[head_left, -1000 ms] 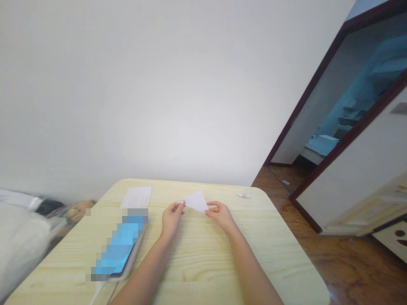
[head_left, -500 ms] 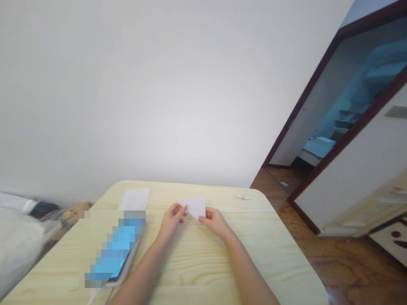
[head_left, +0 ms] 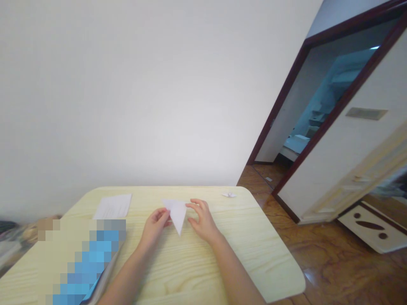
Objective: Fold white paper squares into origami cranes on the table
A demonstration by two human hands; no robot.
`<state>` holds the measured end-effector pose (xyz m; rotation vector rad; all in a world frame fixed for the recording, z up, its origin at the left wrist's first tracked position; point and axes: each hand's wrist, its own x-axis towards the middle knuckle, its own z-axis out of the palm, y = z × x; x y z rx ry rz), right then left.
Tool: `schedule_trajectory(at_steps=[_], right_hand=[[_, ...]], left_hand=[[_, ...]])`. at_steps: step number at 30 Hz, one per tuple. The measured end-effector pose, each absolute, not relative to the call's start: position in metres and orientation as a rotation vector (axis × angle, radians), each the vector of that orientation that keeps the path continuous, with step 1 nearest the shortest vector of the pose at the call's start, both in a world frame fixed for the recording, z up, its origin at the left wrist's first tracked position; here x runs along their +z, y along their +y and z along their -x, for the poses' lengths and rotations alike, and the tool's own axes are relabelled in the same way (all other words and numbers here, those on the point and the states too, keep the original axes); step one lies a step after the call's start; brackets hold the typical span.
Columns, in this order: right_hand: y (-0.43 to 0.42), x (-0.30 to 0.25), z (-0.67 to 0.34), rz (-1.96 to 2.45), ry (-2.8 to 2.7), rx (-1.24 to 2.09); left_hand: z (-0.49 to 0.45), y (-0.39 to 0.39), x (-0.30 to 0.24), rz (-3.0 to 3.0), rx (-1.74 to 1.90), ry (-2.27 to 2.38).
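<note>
Left hand (head_left: 155, 226) pinches the left corner of a white paper triangle (head_left: 176, 214) between thumb and fingers, its tip pointing down toward the person. Just right of that grip, the right hand (head_left: 203, 221) stands open and curved, its fingertips close beside the triangle's right edge; whether they touch it is hard to tell. Both hands hover over a pale wooden table (head_left: 178, 271). Beyond the right hand lies a small folded paper piece (head_left: 229, 195). Left of the left hand lie a printed paper sheet (head_left: 112, 206) and, nearer the person, a pixelated object (head_left: 85, 258). Farther right of the right hand, a white door (head_left: 333, 169) stands open above a brown wooden floor (head_left: 318, 250).
</note>
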<state>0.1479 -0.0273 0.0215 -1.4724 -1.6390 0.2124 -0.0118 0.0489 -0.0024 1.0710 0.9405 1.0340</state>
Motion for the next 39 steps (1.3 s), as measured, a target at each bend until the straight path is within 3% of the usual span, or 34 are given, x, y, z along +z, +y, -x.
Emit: schedule_trajectory(at_steps=[8, 26, 39], right_hand=[[-0.037, 0.037, -0.138, 1.471, -1.936, -0.071], [-0.037, 0.035, -0.136, 1.431, -1.991, 0.057], [-0.022, 0.007, -0.143, 1.619, -1.636, 0.211]], left_hand=[[0.013, 0.054, -0.009, -1.156, 0.998, 0.938], [0.016, 0.047, -0.007, -1.171, 0.838, 0.806], [0.01, 0.042, 0.002, -1.447, 0.761, 0.84]])
